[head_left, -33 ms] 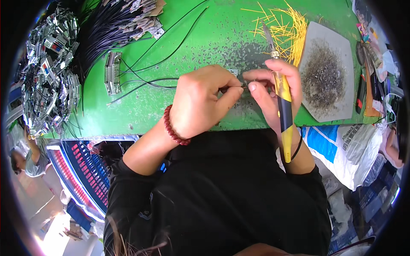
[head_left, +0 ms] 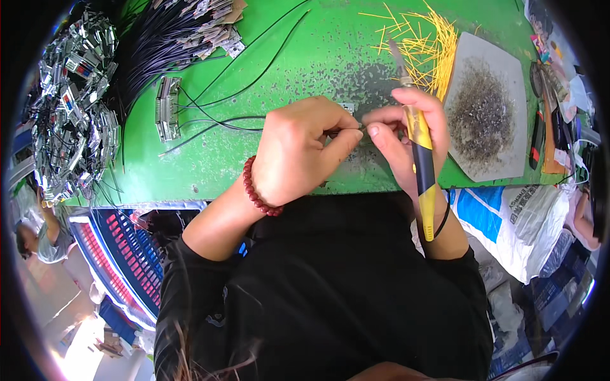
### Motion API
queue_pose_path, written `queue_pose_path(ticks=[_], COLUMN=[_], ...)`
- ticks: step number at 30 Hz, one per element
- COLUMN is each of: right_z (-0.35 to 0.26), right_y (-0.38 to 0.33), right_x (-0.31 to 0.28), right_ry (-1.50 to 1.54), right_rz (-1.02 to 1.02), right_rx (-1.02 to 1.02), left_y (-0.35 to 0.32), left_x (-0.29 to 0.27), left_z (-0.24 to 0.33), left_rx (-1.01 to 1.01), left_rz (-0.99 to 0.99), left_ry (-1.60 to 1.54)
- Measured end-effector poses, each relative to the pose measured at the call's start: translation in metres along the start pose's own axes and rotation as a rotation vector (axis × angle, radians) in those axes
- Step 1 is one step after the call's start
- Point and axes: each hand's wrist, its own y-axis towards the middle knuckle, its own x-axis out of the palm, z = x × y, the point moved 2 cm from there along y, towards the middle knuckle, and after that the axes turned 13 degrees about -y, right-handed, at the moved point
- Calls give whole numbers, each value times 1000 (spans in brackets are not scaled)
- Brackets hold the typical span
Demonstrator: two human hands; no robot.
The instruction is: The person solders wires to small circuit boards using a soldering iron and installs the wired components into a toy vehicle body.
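Near the front edge of a green table, two hands close together, fingertips nearly meeting. Closed in a pinch, thumb against forefinger, the left hand, with black cable in its hold and a red bead bracelet around the wrist. Out from behind that hand, leftward over the tabletop, more of the same cable, reaching close to a silver plug. Curled and gripping among its fingers, the right hand, with a yellow-and-black soldering iron slanting across it, metal tip pointing away from the body, beside a loose pile of yellow wires. Thumb and a finger of the right hand just beside the left fingertips; too small to tell what sits between. On the right of the table, a grey board bearing a patch of dark crumbs. Toward the far left, a bundle of black cords with metal ends, and beside it a tangled heap of silver plugs. Below the table's right edge, a white-and-blue bag.
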Motion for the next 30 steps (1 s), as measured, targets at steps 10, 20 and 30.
queue_pose_path(ticks=[10, 20, 30], right_z=[0, 19, 23], right_y=[-8, -31, -30], right_x=[-15, -49, -41], right_ry=[-52, -77, -76], right_rz=[102, 155, 119], right_rx=[194, 124, 134], left_y=[4, 11, 16], left_x=[1, 8, 5], left_z=[-20, -37, -41], left_rx=[77, 1, -5], left_rz=[-17, -32, -89], left_ry=[200, 267, 177])
